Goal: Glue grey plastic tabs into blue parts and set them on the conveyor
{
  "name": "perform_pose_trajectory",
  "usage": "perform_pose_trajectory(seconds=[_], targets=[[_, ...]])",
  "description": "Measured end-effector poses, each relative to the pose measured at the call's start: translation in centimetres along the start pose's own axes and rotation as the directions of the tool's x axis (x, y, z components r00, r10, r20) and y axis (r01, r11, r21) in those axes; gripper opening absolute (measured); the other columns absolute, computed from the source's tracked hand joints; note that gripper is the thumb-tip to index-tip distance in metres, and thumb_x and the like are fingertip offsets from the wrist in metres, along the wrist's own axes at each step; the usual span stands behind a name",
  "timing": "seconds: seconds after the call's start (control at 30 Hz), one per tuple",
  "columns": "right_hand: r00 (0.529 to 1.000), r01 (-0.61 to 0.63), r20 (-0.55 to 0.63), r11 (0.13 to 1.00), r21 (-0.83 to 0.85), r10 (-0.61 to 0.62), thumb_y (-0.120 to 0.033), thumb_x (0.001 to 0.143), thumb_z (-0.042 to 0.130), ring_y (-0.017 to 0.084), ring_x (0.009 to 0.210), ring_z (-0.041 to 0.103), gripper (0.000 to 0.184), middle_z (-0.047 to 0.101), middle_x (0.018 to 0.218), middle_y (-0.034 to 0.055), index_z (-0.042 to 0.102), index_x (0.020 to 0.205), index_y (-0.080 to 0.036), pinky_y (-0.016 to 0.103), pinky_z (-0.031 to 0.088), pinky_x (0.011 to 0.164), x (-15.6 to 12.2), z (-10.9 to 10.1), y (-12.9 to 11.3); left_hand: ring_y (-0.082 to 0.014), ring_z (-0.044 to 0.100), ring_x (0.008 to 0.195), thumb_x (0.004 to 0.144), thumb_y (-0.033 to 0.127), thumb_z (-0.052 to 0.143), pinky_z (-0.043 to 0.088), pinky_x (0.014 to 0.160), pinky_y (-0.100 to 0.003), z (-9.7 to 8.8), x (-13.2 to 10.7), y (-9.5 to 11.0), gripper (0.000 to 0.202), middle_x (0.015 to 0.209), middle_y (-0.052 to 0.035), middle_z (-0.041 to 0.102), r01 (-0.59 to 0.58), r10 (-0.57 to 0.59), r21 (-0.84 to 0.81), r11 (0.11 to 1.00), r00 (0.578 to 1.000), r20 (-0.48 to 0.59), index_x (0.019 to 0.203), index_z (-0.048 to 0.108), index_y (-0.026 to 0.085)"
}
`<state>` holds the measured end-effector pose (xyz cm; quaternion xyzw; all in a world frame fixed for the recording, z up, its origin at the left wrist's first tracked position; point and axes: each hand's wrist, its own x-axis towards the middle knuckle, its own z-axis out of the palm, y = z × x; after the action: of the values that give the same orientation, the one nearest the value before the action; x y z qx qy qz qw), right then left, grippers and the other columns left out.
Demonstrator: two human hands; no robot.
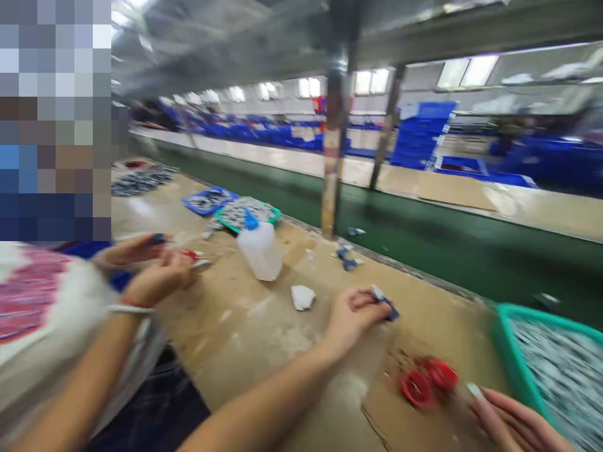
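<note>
In the head view, a small blue-and-white part [385,304] was pinched by the curled fingers [362,302] of the left hand [351,320] over the tan counter [264,333]; nothing was held by the loosely opened right hand [511,420], beside a teal plastic bin [511,358].

**White jug and parts trays on a factory workbench**

A translucent white plastic jug [260,251] with a blue cap stands just beside a teal tray [235,225] heaped with small metal parts, near a shallow blue plastic tray [207,201]. A crumpled white paper scrap [302,297] lies on the bench. Stacked blue plastic crates [419,135] rise beyond a green conveyor belt [424,251].
</note>
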<state>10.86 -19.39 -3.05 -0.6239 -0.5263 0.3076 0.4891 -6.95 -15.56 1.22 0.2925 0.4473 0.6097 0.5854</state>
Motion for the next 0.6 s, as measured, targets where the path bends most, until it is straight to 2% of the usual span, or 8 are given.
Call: perform_pose_trajectory(seconds=[0.07, 0.13, 0.17, 0.27, 0.4, 0.6], targets=[[0.997, -0.083, 0.001, 0.996, -0.018, 0.083, -0.066, 0.066, 0.069, 0.029, 0.075, 0.067, 0.043, 0.070, 0.081, 0.0090, 0.069, 0.082, -0.027, 0.038, 0.058, 0.063, -0.5, -2.8, 0.1, -0.0240, 0.067, 0.091, 0.063, 0.034, 0.082, 0.051, 0.088, -0.036, -0.5, 0.8, 0.4, 0.046, 0.098, -0.0148, 0.070, -0.012, 0.010, 0.094, 0.996, 1.000, 0.025, 0.095, 0.059, 0.012], [0.983, -0.182, 0.038, 0.977, 0.113, 0.179, -0.059, 0.065, 0.074, 0.029, 0.076, 0.068, 0.040, 0.071, 0.081, 0.0098, 0.069, 0.078, -0.021, 0.039, 0.058, 0.070, -0.6, -3.5, -0.3, -0.0223, 0.066, 0.095, 0.068, 0.032, 0.079, 0.049, 0.092, -0.036, -0.9, 1.6, 0.4, 0.041, 0.101, -0.0131, 0.070, -0.023, 0.014, 0.136, 0.990, 0.998, 0.066, 0.098, 0.059, 0.013], [0.978, -0.206, 0.059, 0.967, 0.148, 0.200, -0.054, 0.068, 0.075, 0.027, 0.078, 0.067, 0.037, 0.071, 0.083, 0.0095, 0.070, 0.081, -0.020, 0.037, 0.058, 0.073, -0.4, -3.3, -0.5, -0.0219, 0.065, 0.097, 0.069, 0.031, 0.078, 0.049, 0.093, -0.036, -0.9, 1.9, 0.2, 0.039, 0.103, -0.0126, 0.069, -0.032, 0.020, 0.147, 0.989, 0.997, 0.081, 0.098, 0.059, 0.013], [0.973, -0.231, 0.049, 0.950, 0.208, 0.226, -0.046, 0.070, 0.076, 0.022, 0.074, 0.066, 0.031, 0.070, 0.078, 0.0076, 0.070, 0.081, -0.017, 0.031, 0.056, 0.068, 0.2, -2.4, -0.8, -0.0216, 0.064, 0.099, 0.071, 0.030, 0.077, 0.050, 0.092, -0.035, -0.6, 1.9, -0.4, 0.036, 0.105, -0.0119, 0.069, -0.056, 0.041, 0.170, 0.984, 0.995, 0.093, 0.098, 0.059, 0.014], [0.968, -0.250, 0.079, 0.931, 0.267, 0.237, -0.043, 0.071, 0.076, 0.018, 0.068, 0.064, 0.029, 0.070, 0.074, 0.0068, 0.068, 0.079, -0.016, 0.027, 0.053, 0.061, 0.9, -1.8, -0.3, -0.0203, 0.066, 0.095, 0.070, 0.028, 0.078, 0.051, 0.091, -0.034, 0.0, 1.6, -1.0, 0.033, 0.102, -0.0114, 0.070, -0.068, 0.048, 0.202, 0.977, 0.993, 0.104, 0.094, 0.059, 0.014], [0.962, -0.273, 0.102, 0.912, 0.308, 0.253, -0.042, 0.072, 0.075, 0.017, 0.066, 0.062, 0.029, 0.071, 0.074, 0.0080, 0.067, 0.079, -0.015, 0.026, 0.049, 0.059, 1.8, -1.2, 0.9, -0.0207, 0.067, 0.093, 0.069, 0.026, 0.079, 0.054, 0.088, -0.032, 0.4, 1.5, -1.4, 0.033, 0.100, -0.0112, 0.071, -0.079, 0.048, 0.210, 0.974, 0.988, 0.149, 0.092, 0.058, 0.014]])
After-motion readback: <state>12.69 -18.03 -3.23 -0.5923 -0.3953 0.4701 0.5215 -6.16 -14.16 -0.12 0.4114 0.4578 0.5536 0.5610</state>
